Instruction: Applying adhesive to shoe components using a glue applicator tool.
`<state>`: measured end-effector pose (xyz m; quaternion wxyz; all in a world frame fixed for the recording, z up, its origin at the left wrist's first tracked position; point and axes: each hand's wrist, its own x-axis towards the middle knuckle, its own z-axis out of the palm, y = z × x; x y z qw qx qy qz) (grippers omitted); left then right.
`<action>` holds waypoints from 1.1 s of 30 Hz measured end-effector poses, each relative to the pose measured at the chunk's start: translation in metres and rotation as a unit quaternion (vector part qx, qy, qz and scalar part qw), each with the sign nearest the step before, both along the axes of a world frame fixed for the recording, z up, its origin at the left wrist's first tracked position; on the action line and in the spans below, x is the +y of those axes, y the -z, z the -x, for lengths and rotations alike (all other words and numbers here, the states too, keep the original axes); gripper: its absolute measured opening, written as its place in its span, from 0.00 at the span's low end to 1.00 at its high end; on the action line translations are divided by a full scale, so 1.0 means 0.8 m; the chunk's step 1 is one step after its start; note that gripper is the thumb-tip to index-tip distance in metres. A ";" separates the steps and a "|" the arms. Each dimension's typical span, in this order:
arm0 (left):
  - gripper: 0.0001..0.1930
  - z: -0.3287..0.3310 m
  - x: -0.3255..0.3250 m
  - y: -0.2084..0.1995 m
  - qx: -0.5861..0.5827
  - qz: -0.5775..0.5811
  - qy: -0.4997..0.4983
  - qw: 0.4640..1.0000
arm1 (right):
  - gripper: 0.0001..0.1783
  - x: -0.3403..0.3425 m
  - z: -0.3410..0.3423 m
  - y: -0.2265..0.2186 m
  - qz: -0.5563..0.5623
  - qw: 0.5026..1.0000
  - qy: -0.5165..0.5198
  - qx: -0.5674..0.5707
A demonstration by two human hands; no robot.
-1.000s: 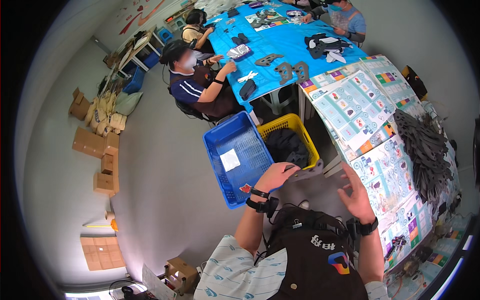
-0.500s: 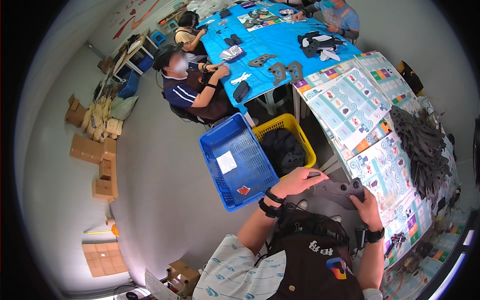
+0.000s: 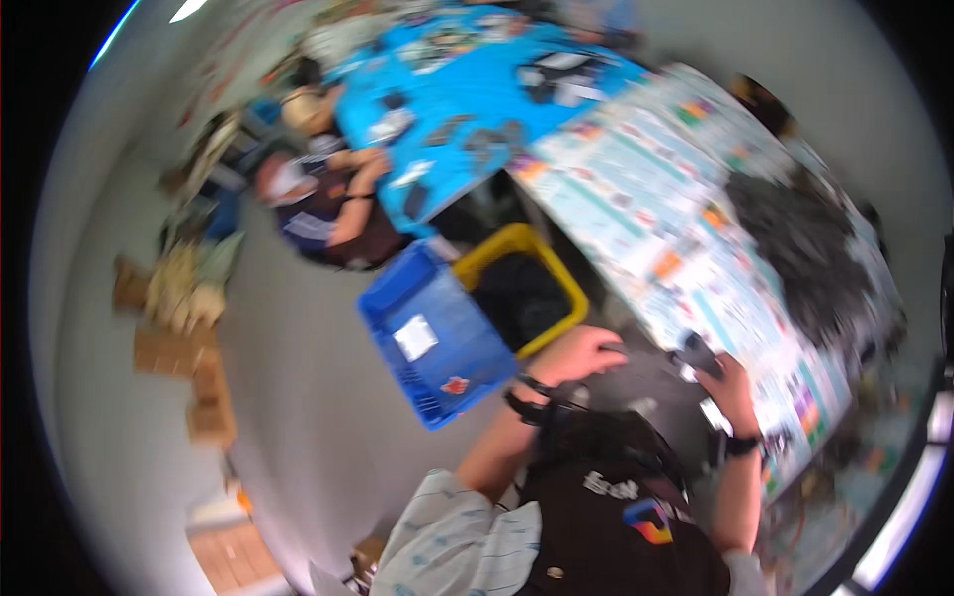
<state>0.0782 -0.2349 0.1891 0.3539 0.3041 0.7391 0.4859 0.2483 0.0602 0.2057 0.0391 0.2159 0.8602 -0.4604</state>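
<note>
The picture is smeared by motion. My left hand (image 3: 578, 356) is above the floor beside the yellow basket (image 3: 579, 305), its fingertips closed on a small dark object (image 3: 613, 348) too blurred to name. My right hand (image 3: 733, 392), at the edge of the paper-covered table (image 3: 636, 233), grips a dark grey piece (image 3: 699, 354). Seen edge-on and blurred, that piece shows little of its shape. The two hands are apart. Inside the yellow basket lie dark pieces (image 3: 517, 293) whose outlines are lost.
A blue crate (image 3: 393, 350) leans against the yellow basket. A heap of dark grey pieces (image 3: 800, 258) lies on the right table. A blue-covered table (image 3: 447, 109) stands beyond, with a seated person (image 3: 318, 204) at its left side. Cardboard boxes (image 3: 204, 382) line the left wall.
My hands have come apart; the grey piece that was between them is now in my right hand only, turned edge-on. The whole view has swung, shifting the tables leftward.
</note>
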 end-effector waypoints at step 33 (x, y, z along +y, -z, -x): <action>0.18 -0.030 0.376 0.345 0.259 0.180 0.162 0.935 | 0.44 0.292 -0.335 0.298 -0.265 0.894 0.263 -0.247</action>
